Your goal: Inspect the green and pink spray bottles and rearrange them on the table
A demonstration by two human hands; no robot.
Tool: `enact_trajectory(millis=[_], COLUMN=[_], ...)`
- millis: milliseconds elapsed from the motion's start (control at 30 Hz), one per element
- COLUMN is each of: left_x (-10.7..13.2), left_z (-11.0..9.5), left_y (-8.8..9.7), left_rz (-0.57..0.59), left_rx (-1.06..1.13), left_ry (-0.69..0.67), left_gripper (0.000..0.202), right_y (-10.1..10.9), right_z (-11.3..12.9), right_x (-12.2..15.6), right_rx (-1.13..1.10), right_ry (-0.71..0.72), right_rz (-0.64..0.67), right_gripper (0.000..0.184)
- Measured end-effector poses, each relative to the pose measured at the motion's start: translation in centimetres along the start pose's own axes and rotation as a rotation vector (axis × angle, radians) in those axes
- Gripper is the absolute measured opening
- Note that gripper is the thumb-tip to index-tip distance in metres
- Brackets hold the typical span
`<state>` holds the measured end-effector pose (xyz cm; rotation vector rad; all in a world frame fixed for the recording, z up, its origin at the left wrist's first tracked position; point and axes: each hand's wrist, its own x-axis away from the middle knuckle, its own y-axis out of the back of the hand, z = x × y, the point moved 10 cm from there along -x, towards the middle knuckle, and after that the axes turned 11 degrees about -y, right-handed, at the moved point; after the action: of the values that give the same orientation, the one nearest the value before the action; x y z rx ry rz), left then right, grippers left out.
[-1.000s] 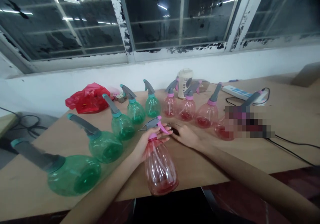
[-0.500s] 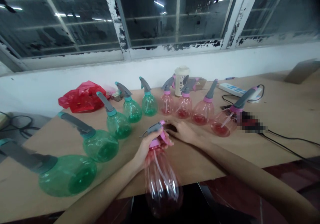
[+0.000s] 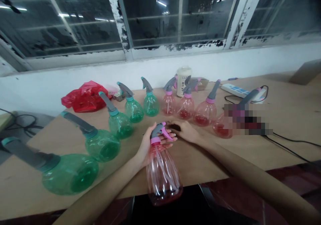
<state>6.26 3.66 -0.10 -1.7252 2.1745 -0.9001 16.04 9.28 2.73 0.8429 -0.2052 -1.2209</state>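
Observation:
My left hand (image 3: 145, 146) holds a clear pink spray bottle (image 3: 164, 175) by its neck, just below the grey and pink sprayer head. Its thumb lies along the left side of the head, and fingertips show behind the pink trigger (image 3: 166, 133). The bottle's base hangs towards me, past the table's front edge. My right hand (image 3: 187, 131) rests on the table just right of the nozzle, fingers curved with a gap beneath them and nothing seen inside. Pink spray bottles (image 3: 204, 114) stand behind it, and green spray bottles (image 3: 119, 124) curve round to the left.
On the brown table (image 3: 200, 164), a red plastic bag (image 3: 86, 98) lies at the back left. A lidded paper cup (image 3: 184, 81) stands behind the pink bottles. A white power strip (image 3: 237, 90) and black cables (image 3: 288, 146) lie to the right. Windows line the wall.
The held bottle has turned in my left hand and its base has come up slightly. My left thumb has shifted from across the sprayer head to its side. The right hand stays put.

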Motion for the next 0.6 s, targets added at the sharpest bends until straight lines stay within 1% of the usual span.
enact_trajectory(millis=[300,433,600], left_x=[0.0,0.0,0.1], left_z=[-0.1,0.3,1.1], left_y=[-0.1,-0.4,-0.6], left_rz=[0.025,0.06,0.08], left_rx=[0.019,0.035,-0.023], left_ry=[-0.009,0.007,0.051], left_gripper=[0.054,0.052,0.054], right_y=[0.4,0.7,1.0], right_z=[-0.2,-0.4,-0.4], right_x=[0.3,0.5,0.5], right_rx=[0.045,0.064,0.075], right_ry=[-0.036,-0.049,-0.04], right_rz=[0.025,0.019,-0.014], right_gripper=[0.023,0.023,0.022])
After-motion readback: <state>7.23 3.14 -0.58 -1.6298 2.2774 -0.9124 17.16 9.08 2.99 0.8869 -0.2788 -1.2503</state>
